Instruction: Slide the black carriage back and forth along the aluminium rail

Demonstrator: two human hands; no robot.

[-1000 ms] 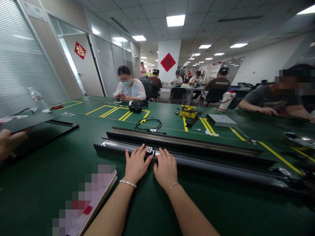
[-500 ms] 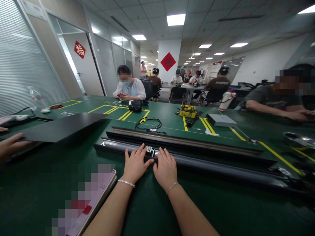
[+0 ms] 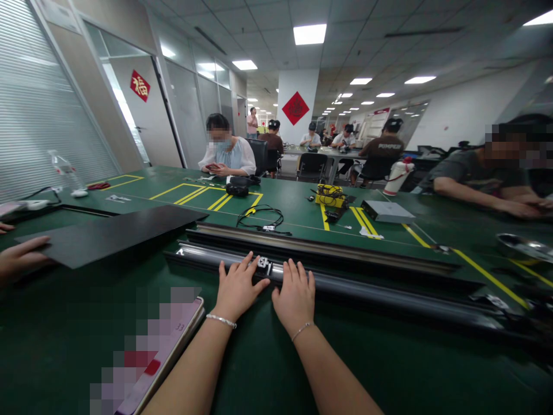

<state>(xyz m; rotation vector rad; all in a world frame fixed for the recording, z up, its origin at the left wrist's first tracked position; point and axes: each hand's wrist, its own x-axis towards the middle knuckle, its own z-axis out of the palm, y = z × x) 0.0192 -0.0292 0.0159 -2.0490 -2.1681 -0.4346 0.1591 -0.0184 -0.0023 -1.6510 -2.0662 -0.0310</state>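
A long dark metal rail [image 3: 367,291] lies across the green table [image 3: 276,369] in front of me, with a second rail [image 3: 324,248] just behind it. A small black-and-white clip [image 3: 263,266] sits on the near rail. My left hand [image 3: 237,287] rests flat on the rail just left of the clip, fingers spread, thumb by the clip. My right hand [image 3: 295,294] lies flat just right of it, fingers stretched over the rail. Neither hand grips anything.
A co-worker's hand [image 3: 19,258] at the left edge holds a black panel [image 3: 112,233]. A phone [image 3: 159,351] lies at my lower left. Farther off are a black cable [image 3: 259,219], a yellow item [image 3: 330,196], a grey box [image 3: 387,211] and a water bottle [image 3: 64,173]. Several people sit around.
The co-worker's black panel has slid rightward across the table toward the rails. My right hand's fingers have spread a little; both hands stay on the near rail.
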